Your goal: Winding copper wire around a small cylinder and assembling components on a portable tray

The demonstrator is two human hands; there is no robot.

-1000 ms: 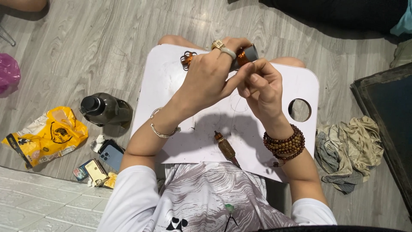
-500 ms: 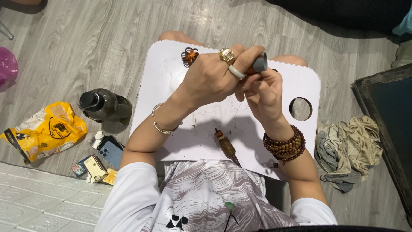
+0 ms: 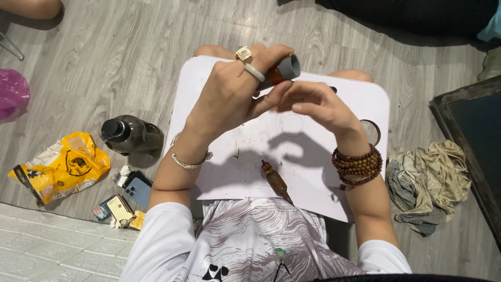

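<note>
Left hand (image 3: 235,94) is raised over the far half of the lap tray (image 3: 209,89), fingers clenched around a small tube (image 3: 284,70), grey at the open end and amber-brown nearer the fingers. The tube pokes out of the fist toward 2 o'clock. Two rings on that hand, a silver bracelet on the wrist.

Right hand (image 3: 313,104) sits just at 4 o'clock of the tube, fingers curled loosely with the tips bunched together close to the left thumb. Can't tell whether they pinch anything; nothing visible between them. Brown bead bracelet (image 3: 357,164) wraps the right wrist.

On the tray, toward 6 o'clock from the hands: a slim brown tool (image 3: 275,181) lying flat, apart from both hands, pointing to 5 o'clock. Round cup hole (image 3: 371,131) at the tray's 3 o'clock edge.

Floor, 9 o'clock side: dark bottle (image 3: 130,134) on its side, yellow bag (image 3: 60,166) beyond it, phone (image 3: 138,190) and small packs at 7 o'clock. Pink bag (image 3: 13,94) at the far 9 o'clock edge. Crumpled cloth (image 3: 430,183) at 3 o'clock, dark framed panel (image 3: 475,136) beside it.
</note>
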